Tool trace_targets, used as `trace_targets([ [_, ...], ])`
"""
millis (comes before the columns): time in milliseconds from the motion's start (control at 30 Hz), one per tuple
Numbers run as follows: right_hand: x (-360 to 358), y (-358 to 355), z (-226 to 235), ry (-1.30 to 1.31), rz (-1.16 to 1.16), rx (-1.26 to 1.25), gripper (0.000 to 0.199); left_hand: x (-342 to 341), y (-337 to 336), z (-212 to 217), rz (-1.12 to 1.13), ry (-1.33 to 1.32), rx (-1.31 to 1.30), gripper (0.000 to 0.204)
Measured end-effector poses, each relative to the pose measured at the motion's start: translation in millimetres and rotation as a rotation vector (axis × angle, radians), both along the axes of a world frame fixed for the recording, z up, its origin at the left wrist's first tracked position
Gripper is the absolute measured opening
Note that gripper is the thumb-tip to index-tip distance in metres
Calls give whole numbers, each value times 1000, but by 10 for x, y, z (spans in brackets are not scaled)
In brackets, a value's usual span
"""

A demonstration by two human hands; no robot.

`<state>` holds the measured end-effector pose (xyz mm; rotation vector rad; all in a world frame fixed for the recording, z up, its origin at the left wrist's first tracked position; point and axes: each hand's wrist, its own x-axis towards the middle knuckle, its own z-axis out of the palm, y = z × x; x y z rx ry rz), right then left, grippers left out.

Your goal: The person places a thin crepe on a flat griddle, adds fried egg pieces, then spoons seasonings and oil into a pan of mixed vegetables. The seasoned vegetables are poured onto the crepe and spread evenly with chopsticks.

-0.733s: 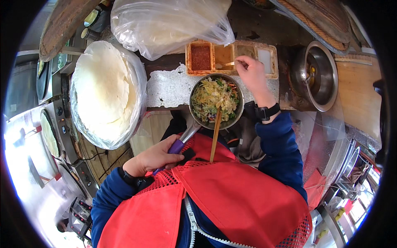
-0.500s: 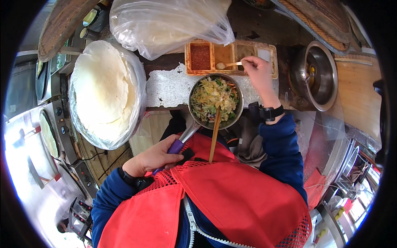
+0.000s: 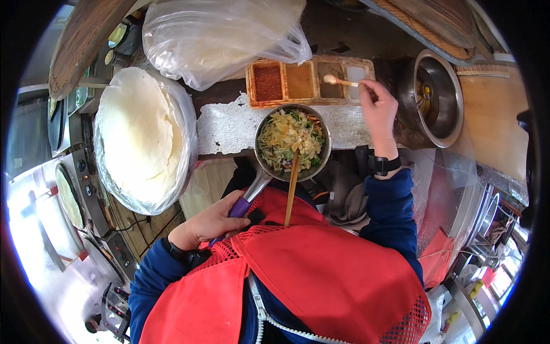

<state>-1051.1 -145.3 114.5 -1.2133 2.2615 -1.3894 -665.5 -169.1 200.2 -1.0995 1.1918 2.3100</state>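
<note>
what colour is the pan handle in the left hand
Purple, on the pan handle gripped by the left hand; head view.

The purple pan handle (image 3: 239,207) vanishes inside the left hand (image 3: 213,222) at lower centre. The long wooden chopsticks (image 3: 291,192) end behind the red mesh vest (image 3: 321,275). At upper right, the round steel pot (image 3: 438,97) holds contents too dark to identify.

Cluttered daylit stall counter (image 3: 229,123), metal cooking unit (image 3: 63,189) at left.
</note>
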Motion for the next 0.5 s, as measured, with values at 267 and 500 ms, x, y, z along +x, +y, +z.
trace_targets([
  [267,-80,159,-270,-240,-29,68,13,-77,-7,-73,-17,31,37,43],
  [500,-209,319,-159,-728,-77,-49,13,-183,-5,-70,-45,16,39,48],
])
